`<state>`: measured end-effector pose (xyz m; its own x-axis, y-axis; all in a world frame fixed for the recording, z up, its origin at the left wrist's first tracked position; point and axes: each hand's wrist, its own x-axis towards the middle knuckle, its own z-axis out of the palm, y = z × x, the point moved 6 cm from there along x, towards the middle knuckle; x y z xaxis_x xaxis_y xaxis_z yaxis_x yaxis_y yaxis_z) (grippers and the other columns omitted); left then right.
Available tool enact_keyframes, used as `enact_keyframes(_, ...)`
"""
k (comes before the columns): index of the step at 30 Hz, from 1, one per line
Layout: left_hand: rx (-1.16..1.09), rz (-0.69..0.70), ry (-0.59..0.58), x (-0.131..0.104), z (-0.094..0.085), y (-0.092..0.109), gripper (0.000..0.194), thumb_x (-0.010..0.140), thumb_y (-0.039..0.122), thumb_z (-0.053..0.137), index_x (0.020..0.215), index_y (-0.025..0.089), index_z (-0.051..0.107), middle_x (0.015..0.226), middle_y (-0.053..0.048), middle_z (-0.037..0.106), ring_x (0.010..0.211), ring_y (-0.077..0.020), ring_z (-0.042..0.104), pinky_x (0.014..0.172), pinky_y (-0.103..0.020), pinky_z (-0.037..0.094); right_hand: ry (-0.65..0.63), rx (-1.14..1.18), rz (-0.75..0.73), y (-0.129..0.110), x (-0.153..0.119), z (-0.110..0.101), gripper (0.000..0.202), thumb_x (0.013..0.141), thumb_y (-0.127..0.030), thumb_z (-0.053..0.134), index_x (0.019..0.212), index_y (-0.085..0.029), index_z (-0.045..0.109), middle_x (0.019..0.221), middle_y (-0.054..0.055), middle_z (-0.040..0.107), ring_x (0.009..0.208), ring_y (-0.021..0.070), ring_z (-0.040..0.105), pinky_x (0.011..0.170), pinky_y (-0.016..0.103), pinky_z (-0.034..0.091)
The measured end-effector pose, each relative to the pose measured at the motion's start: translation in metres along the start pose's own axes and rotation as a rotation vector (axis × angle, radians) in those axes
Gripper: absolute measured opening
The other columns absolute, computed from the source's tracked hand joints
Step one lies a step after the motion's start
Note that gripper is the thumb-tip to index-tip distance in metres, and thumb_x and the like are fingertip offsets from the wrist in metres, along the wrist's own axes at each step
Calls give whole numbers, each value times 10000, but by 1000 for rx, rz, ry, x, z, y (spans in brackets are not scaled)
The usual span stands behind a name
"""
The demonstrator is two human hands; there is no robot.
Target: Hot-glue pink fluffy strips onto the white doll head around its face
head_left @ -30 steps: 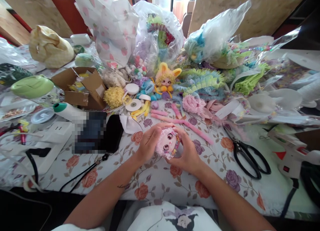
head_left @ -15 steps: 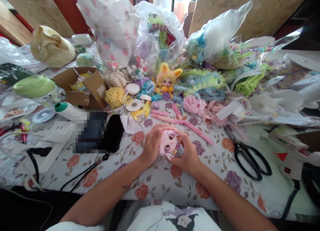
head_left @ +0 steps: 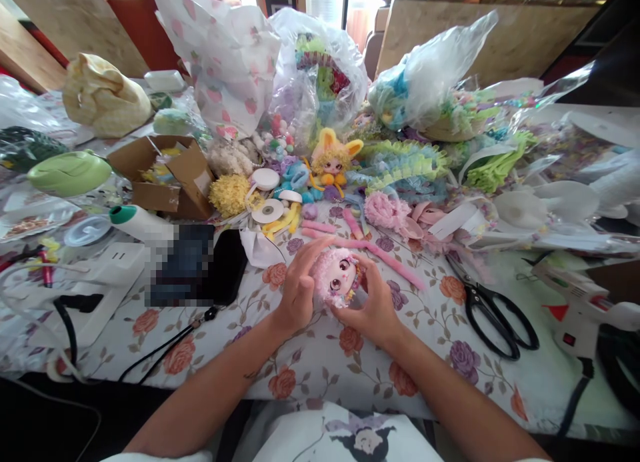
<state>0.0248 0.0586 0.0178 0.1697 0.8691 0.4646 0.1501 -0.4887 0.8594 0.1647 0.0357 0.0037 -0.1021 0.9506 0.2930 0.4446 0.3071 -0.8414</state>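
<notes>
A doll head [head_left: 345,275] with curly pale pink hair and big brown eyes is held just above the flowered tablecloth, its face tilted sideways. My right hand [head_left: 373,302] grips it from the right, thumb below and fingers along the upper edge. On the other side, my left hand [head_left: 299,289] is open and cupped beside the pink hair, fingers stretched out and thumb lifted away. Whether its fingertips touch the hair at the back I cannot tell. Just beyond my hands lie fuzzy pink strips [head_left: 395,265].
Black-handled scissors [head_left: 493,315] and a glue gun [head_left: 570,315] lie to the right. At left are a phone [head_left: 227,269], a power strip [head_left: 107,289] and a cardboard box [head_left: 167,175]. A yellow bunny-eared doll [head_left: 330,162] sits at the back among ribbons and plastic bags.
My left thumb has come off the pink hair and the left fingers have straightened, showing more of the hair. The right hand keeps its grip, with the doll head turned slightly.
</notes>
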Motion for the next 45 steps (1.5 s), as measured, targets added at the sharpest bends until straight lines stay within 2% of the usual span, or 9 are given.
enact_keyframes(5,-16,121,-3,-5,7,-2,698,930,614,145,1314,204,559,1328,-114,574,1271,-309,482,1070,-478,380,-31,-36,37,3,-4,3,744,647,-319,747,1292,-217,390,1113,110,633,936,269,650,758,399,558)
enact_keyframes(11,22,87,92,-9,9,-3,600,993,421,119,1167,235,663,1181,-63,667,1189,-251,561,1040,-466,432,26,-83,-24,7,-9,3,702,640,-303,749,1256,-250,416,1108,81,655,959,254,663,770,376,573)
enact_keyframes(17,-53,79,127,-11,10,-4,572,998,410,152,1135,243,682,1127,-64,690,1111,-240,605,983,-457,476,60,-139,-63,5,-10,3,649,636,-291,736,1211,-246,439,955,59,683,839,242,685,670,350,582)
enact_keyframes(24,-67,98,147,-14,11,-2,548,1004,379,175,1127,224,686,1109,-73,696,1106,-235,599,987,-471,463,81,-131,-136,5,-15,4,664,661,-272,728,1246,-251,413,982,56,676,844,225,682,700,340,586)
enact_keyframes(29,-79,130,107,-16,11,0,529,1002,392,192,1173,233,666,1147,-72,684,1128,-236,578,1006,-446,435,80,-137,-128,3,-16,4,655,653,-284,730,1229,-249,420,958,57,675,840,231,682,701,347,588)
enact_keyframes(35,-209,-111,7,-2,-1,-4,710,908,651,187,1236,198,625,1278,-101,616,1223,-291,517,1086,-436,357,81,-97,25,-1,-16,6,702,648,-297,729,1266,-231,403,983,65,662,866,233,668,725,352,577)
enact_keyframes(38,-346,-264,-27,8,-11,-13,507,941,538,354,1177,216,667,1328,-73,588,1303,-282,450,1115,-419,312,105,-59,83,0,-16,4,710,647,-295,737,1271,-232,405,1088,83,628,962,245,643,815,387,557)
enact_keyframes(41,-461,-428,-77,12,-15,-27,297,914,380,514,1069,232,721,1295,-52,614,1269,-272,486,1094,-391,332,117,-8,127,2,-14,3,674,663,-310,740,1249,-233,414,1151,97,592,1029,253,614,862,408,539)
enact_keyframes(45,-604,-542,-167,9,-7,-31,264,895,322,555,1074,215,716,1297,-73,610,1174,-280,553,988,-384,425,130,24,164,3,-13,1,639,667,-334,746,1210,-219,429,1135,109,587,1013,259,615,856,423,539)
